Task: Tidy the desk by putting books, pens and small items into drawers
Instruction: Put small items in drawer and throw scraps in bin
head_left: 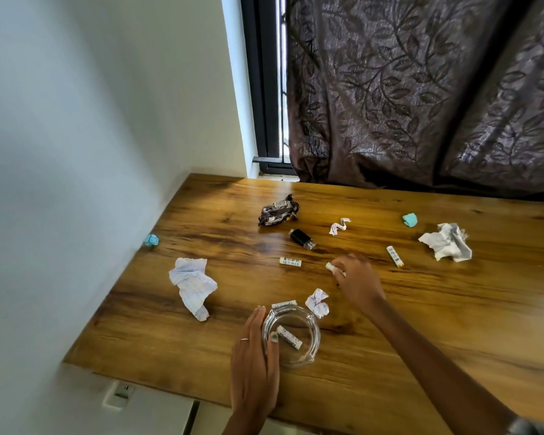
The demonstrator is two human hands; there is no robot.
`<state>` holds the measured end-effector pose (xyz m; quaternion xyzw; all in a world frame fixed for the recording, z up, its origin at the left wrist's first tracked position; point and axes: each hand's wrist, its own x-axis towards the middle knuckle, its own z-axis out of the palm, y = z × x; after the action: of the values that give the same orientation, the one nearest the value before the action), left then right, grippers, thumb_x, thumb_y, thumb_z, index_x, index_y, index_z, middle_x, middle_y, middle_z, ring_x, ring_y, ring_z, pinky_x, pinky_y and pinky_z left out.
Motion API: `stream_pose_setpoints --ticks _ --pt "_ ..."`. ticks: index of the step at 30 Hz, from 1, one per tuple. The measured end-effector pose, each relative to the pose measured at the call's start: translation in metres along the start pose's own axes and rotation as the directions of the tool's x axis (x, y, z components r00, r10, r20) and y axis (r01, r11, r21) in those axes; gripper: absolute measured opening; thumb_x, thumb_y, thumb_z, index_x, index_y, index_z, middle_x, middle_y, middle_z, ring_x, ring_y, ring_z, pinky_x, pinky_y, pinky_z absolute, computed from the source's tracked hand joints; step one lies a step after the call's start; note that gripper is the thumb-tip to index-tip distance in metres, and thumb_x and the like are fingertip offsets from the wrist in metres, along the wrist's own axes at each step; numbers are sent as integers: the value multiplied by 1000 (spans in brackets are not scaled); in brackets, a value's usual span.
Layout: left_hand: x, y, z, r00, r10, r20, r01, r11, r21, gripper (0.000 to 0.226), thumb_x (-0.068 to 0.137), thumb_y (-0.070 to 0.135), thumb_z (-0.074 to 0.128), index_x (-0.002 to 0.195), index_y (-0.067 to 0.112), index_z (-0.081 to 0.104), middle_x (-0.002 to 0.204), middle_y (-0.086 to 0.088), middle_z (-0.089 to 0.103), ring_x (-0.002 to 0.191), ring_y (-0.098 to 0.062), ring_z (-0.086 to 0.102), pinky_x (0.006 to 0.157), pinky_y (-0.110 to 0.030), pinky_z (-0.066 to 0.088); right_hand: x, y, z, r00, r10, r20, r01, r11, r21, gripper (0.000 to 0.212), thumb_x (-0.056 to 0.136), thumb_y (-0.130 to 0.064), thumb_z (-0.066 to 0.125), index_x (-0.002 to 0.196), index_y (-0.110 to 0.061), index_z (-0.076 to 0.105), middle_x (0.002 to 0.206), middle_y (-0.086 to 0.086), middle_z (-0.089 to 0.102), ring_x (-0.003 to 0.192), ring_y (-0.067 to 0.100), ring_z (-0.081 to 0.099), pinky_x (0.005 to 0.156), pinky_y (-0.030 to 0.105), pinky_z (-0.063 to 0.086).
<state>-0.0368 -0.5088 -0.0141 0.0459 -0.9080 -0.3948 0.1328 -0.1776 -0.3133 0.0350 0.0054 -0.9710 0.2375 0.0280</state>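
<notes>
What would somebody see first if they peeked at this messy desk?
Probably the two hands at the near edge: the left hand holds a clear glass dish with a small white tube inside, while the right hand pinches another white tube just beyond it. Next come the crumpled papers, a big one at the left and one at the right, and the dark leafy curtain behind the wooden desk.

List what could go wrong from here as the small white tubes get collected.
1. The glass dish sits near the desk front edge, steadied only by the left hand; a nudge might tip it off.
2. The right hand pinches a white tube by its end; it may slip and roll.
</notes>
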Motion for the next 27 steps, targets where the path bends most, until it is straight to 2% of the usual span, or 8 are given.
stream_pose_setpoints --ticks 3,6,9,12,15,18,20,27 --pt "2 1 1 1000 -4 -3 4 1000 -6 53 90 51 24 139 33 33 142 11 44 126 -3 43 102 -30 40 9 5 9 999 6 35 -3 997 -78 30 91 -18 56 121 -14 58 120 5 58 107 17 53 82 26 48" --pt "3 0 1 1000 -10 3 10 1000 2 52 91 51 25 139 33 35 141 12 45 126 -2 42 102 -29 39 14 2 9 999 4 37 -2 997 -73 28 90 -17 58 118 -15 59 116 4 61 99 14 57 74 21 47" --pt "3 1 0 1000 -14 7 14 1000 -5 51 91 50 24 138 34 34 140 14 45 125 2 40 101 -23 35 6 -13 -5 1000 -22 19 20 996 82 26 89 -18 59 115 -16 62 109 1 66 83 4 56 63 10 39" --pt "3 5 -2 1000 -14 -2 14 1000 -16 44 92 49 22 134 42 30 136 21 42 124 4 40 99 -20 32 -23 -42 -24 995 -98 36 83 948 307 24 87 -25 62 110 -18 65 96 -7 67 70 -7 53 57 6 42" --pt "2 6 -3 999 -42 -10 42 998 -43 43 92 50 20 133 42 32 135 20 46 122 3 43 97 -19 31 -65 -71 -21 944 -237 230 154 932 327 22 90 -33 59 107 -22 67 97 -8 68 76 -3 58 65 10 46" --pt "2 4 -3 999 -51 -3 51 997 -53 47 92 50 21 135 38 36 135 15 50 121 -2 47 99 -23 35 -91 -81 7 916 -289 279 243 952 189 23 92 -28 51 107 -18 66 111 -1 65 99 11 57 86 28 48" --pt "2 4 -2 999 -44 6 44 998 -41 48 92 51 22 136 36 38 135 12 52 119 -6 50 99 -27 39 -99 -79 23 917 -268 297 255 964 82 28 93 -22 47 118 -18 59 124 -1 56 116 16 48 96 30 43" --pt "2 5 -2 1000 2 5 -2 1000 -3 48 92 48 27 136 33 38 138 11 48 128 -9 44 103 -30 34 -106 -69 27 911 -261 319 269 963 17 40 96 -21 43 136 -20 42 142 -2 42 129 17 39 101 30 40"
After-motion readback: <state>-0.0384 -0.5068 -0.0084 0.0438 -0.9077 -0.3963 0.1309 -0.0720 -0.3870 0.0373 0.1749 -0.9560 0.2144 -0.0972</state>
